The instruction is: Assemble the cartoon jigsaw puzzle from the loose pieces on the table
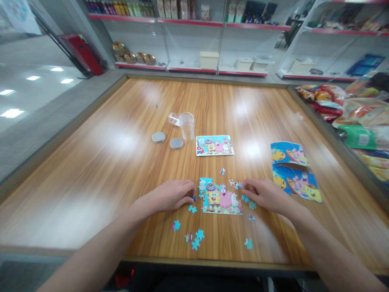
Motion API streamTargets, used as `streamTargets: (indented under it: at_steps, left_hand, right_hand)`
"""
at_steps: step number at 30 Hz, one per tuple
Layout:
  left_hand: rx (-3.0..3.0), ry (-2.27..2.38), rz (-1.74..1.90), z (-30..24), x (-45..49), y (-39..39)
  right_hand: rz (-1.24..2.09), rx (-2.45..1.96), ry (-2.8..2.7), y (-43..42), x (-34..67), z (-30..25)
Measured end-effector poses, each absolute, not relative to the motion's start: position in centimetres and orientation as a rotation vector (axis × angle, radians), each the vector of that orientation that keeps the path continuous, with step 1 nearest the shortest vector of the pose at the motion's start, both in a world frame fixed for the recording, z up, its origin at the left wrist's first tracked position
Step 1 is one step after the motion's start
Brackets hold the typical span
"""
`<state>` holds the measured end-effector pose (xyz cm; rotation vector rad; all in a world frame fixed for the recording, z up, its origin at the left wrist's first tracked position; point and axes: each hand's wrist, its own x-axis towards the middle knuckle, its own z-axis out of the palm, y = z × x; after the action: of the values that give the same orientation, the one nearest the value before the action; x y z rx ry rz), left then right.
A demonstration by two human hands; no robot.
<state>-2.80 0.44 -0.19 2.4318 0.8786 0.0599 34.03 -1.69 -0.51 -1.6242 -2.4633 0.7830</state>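
Observation:
A partly assembled jigsaw puzzle [223,198] with cartoon characters lies flat on the wooden table, its upper right and some of its edges unfilled. At its left edge my left hand [179,194] pinches a dark blue puzzle piece [193,198]. My right hand [258,191] is to the right of the puzzle with curled fingers, close to small multicoloured pieces [234,184]; what its fingertips hold, if anything, is hidden. Light blue pieces [252,205] lie just beneath that hand. Other loose pieces [196,243] are scattered nearer the front edge. Beyond the puzzle lies a matching picture card [215,146].
Behind the left hand stand a clear plastic jar [187,125], a second clear container on its side [173,118] and two silver lids [176,143]. A blue cartoon package [296,170] lies right. Bagged snacks [361,113] border the table's right edge; shelves [194,22] stand behind.

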Motion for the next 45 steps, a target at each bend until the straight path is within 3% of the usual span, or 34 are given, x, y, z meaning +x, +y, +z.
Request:
streamTargets:
  at_steps: [45]
  left_hand:
    - [2.452, 0.873, 0.075, -1.1, -1.8, -0.1]
  right_hand:
    - [0.805, -1.567, -2.476, -1.8, 33.9, -0.7]
